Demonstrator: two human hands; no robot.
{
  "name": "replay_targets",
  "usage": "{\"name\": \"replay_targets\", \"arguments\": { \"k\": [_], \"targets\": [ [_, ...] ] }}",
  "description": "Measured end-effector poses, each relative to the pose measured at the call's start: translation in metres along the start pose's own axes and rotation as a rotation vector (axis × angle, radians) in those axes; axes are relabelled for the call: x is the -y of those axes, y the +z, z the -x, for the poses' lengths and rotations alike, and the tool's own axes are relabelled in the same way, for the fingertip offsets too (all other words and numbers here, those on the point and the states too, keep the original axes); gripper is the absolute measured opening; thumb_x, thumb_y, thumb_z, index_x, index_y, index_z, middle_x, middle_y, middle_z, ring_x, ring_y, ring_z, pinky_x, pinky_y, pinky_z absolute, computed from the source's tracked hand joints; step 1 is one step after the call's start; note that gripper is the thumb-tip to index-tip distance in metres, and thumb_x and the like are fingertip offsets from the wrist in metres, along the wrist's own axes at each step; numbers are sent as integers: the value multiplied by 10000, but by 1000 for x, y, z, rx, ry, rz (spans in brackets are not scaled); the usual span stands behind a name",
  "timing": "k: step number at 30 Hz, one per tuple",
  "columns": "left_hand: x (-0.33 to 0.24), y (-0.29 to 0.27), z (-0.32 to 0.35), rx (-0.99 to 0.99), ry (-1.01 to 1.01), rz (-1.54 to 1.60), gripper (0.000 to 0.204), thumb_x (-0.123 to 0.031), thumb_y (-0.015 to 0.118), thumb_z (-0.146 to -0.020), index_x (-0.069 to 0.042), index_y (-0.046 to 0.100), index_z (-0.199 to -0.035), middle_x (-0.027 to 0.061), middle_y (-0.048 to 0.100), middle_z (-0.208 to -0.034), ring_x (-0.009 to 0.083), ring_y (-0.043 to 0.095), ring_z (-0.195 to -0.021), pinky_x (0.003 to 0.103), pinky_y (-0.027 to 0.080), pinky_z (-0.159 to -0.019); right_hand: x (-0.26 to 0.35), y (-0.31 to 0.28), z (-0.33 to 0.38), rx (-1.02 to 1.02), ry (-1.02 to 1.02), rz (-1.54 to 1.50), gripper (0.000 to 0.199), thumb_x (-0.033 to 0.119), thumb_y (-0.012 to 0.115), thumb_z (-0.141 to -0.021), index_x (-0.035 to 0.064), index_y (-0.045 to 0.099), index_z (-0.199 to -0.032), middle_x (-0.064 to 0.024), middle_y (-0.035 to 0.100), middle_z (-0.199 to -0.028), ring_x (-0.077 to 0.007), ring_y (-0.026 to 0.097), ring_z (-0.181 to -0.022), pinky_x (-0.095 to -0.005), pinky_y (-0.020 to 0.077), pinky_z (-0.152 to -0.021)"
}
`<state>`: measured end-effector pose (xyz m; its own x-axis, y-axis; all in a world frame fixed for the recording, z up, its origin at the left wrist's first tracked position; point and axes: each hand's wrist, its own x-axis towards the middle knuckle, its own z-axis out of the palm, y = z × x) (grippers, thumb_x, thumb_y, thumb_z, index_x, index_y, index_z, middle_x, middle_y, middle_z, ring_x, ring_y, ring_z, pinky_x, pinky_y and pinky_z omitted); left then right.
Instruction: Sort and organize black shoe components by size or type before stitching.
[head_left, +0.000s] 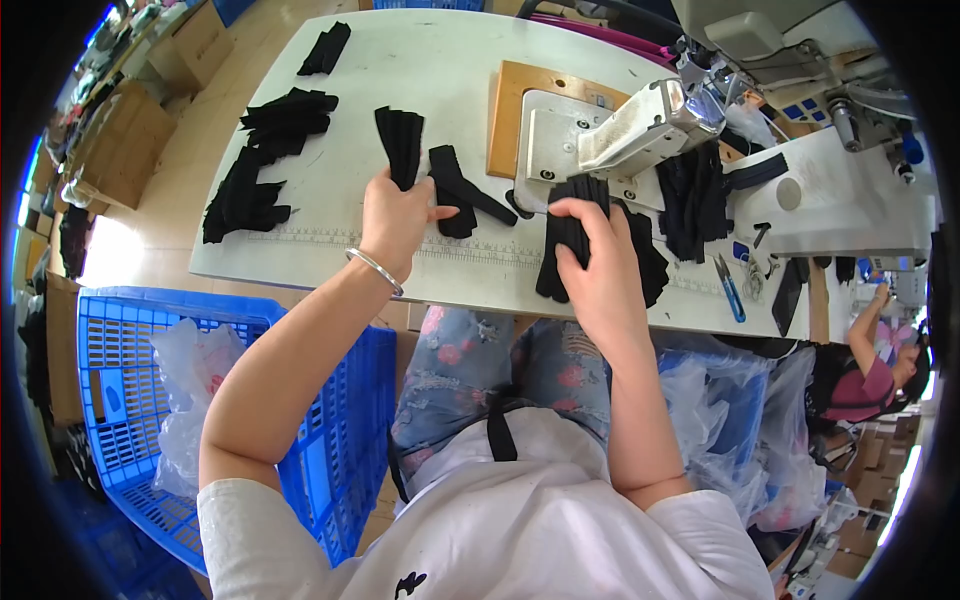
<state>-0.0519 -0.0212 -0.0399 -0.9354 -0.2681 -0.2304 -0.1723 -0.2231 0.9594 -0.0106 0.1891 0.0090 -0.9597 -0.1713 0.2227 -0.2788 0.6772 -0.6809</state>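
Head view: one person sits at a white sewing table (330,262), both bare forearms coming up from the lower edge.
Left hand (392,222): fingers are closed around one folded black fabric strip (401,143), which stands up out of the fist above the table; a silver bangle (374,269) circles the wrist.
Right hand (600,262): fingers are curled down and pressed onto a black fabric bundle (565,240) lying flat on the table just in front of the sewing machine (640,125); the thumb side is hidden, so how tightly it grips cannot be told.
Between the hands: one crossed black piece (460,190) lies on the table, just beside the left thumb.
Black stacks at left of table: three can be counted, one small strip (326,48) at the far edge, one mid pile (288,118), one larger pile (243,197) near the front edge.
Behind the machine arm: one more dark heap (690,200) to the right of the bundle.
Blue snips (730,290): one pair, on the table right of the right hand.
Blue crates: one at the person's left (110,350) holding a clear plastic bag (190,390); a second one at the right is mostly covered by plastic bags (740,420).
Cardboard boxes (125,140): at least two on the floor at upper left.
Other person (885,365): one, seated at far right, arm raised.
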Motion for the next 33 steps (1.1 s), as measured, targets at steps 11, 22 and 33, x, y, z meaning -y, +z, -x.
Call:
{"name": "replay_targets", "arguments": {
  "k": [11, 22, 33],
  "targets": [
    [-20, -1, 9, -15, -30, 291, 254, -186, 577, -933, -4, 548, -1109, 21, 493, -777, 73, 397, -524, 271, 387, -517, 13, 60, -63, -30, -370, 640, 580, 26, 617, -775, 153, 469, -1321, -104, 556, -908, -240, 641, -735, -342, 535, -515],
    [-12, -2, 9, -91, -69, 73, 269, -235, 549, -953, -20, 561, -1113, 22, 524, -880, 88, 459, -589, 269, 425, -541, 3, 70, -75, 71, -366, 564, 672, 8, 629, -772, 114, 402, -1395, -130, 588, -892, -280, 652, -791, -342, 558, -619],
    [-19, -6, 12, 39, -12, 117, 266, -295, 553, -973, -51, 604, -1067, 8, 585, -843, 85, 534, -626, 251, 433, -535, 1, 83, -71, 146, -393, 173, 719, 120, 722, -753, -20, 379, -1368, -182, 585, -1108, -329, 569, -1048, -419, 459, -924]
  ]
}}
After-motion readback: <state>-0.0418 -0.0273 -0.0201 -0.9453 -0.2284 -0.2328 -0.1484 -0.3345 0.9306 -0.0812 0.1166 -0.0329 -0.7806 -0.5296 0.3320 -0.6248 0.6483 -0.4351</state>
